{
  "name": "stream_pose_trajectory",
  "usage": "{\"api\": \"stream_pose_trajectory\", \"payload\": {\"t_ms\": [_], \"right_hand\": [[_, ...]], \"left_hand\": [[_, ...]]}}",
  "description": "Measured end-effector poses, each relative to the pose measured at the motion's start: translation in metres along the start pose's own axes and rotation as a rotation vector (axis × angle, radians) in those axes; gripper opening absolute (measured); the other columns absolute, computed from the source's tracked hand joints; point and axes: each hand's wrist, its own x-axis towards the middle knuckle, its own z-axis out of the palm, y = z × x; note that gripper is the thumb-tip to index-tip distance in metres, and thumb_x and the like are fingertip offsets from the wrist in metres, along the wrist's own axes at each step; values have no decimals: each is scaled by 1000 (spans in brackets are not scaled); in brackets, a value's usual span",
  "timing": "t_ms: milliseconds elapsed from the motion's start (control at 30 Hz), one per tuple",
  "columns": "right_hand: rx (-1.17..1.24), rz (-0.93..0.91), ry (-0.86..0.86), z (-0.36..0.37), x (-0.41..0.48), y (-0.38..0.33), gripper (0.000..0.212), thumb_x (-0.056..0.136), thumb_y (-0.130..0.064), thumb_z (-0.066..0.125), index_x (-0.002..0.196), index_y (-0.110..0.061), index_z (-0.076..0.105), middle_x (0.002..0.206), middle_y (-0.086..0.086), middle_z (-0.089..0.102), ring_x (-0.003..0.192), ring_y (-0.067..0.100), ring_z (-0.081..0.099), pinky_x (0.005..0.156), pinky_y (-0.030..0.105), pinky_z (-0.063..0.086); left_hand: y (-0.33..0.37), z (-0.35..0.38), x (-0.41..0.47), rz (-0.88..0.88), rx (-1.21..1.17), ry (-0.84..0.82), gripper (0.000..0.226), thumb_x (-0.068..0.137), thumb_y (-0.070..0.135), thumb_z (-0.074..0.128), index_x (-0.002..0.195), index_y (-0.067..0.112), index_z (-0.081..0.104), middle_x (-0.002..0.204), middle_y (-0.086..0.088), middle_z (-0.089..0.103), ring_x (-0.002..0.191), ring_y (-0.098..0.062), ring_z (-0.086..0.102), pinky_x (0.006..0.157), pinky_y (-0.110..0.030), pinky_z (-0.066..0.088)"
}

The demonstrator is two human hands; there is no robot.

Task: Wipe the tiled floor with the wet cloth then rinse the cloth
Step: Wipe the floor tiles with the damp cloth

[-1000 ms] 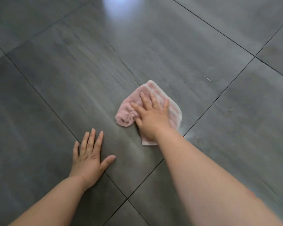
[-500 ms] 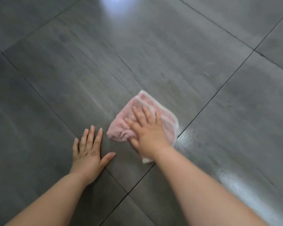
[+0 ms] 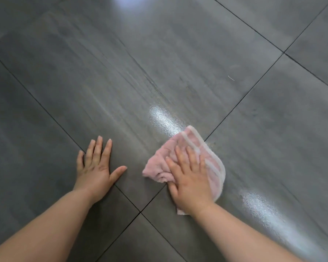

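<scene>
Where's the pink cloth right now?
In the head view, the pink cloth lies right of centre on the tiled floor, under the right hand, right of the left hand.

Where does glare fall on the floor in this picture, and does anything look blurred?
Head view: a pale glare patch sits at the top edge of the tiled floor; head view: two glinting wet sheens, one just beyond the pink cloth, one beside the right forearm; head view: left hand, right hand and grout lines look sharp, no evident motion blur.
</scene>
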Motion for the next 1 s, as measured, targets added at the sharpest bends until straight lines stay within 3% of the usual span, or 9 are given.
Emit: {"api": "stream_pose_trajectory", "payload": {"t_ms": [100,200,300,400,500,567,667,767,1000], "right_hand": [[-49,-129,-56,-9,35,-5,59,69,-45,31,118,-29,61,130,5,59,126,33,38,105,54,33],[-14,-104,-103,-23,53,27,64,82,-48,19,143,-30,27,157,2,11,145,28,5,113,47,-7],[-59,187,-109,-37,40,80,66,84,-49,16,147,-32,6,157,-2,-10,144,21,-12,114,43,-13],[0,388,-52,-37,-3,126,83,67,-54,5,146,-30,12,158,-1,-1,145,22,-4,114,39,-10],[-45,409,83,-19,-55,132,75,68,-44,25,135,-15,42,145,15,39,136,33,27,110,41,5],[-71,327,83,-3,-78,104,61,66,-39,37,123,-18,45,136,16,48,129,32,28,106,41,9],[-38,14,72,16,-75,50,61,62,-43,37,120,-26,42,135,2,35,139,28,9,107,42,3],[-113,-194,121,15,-43,44,60,63,-47,35,120,-29,41,133,0,53,128,31,32,107,43,3],[-191,162,168,-7,-54,122,50,70,-33,38,112,-15,60,116,14,67,107,40,61,98,48,25]], "left_hand": [[1,2,1,-4,3,22,77,88,51,35,143,23,-10,153,-2,-19,140,-16,-20,113,-35,-12],[1,2,2,-17,-8,26,77,87,51,36,143,23,-9,154,-2,-18,141,-16,-20,114,-35,-11],[2,3,2,-15,-3,22,78,87,52,36,143,23,-10,154,-2,-19,140,-16,-20,114,-35,-10],[2,2,1,-5,-14,31,77,88,50,37,143,22,-8,154,-2,-17,141,-16,-19,114,-34,-9],[4,3,-1,2,-38,54,76,87,48,39,144,21,-4,155,-3,-14,141,-17,-17,114,-33,-8],[6,3,-2,3,-31,59,76,88,47,39,144,21,-4,155,-4,-13,141,-17,-16,113,-33,-9],[7,2,-2,-7,6,32,76,88,47,38,144,20,-7,154,-4,-16,141,-17,-18,113,-33,-10],[6,3,-1,-15,47,18,76,89,48,36,144,20,-8,154,-4,-17,141,-18,-19,114,-35,-9],[12,-10,-3,-18,147,-45,77,89,53,30,143,18,-12,154,-6,-18,142,-20,-16,116,-37,-3]]}}
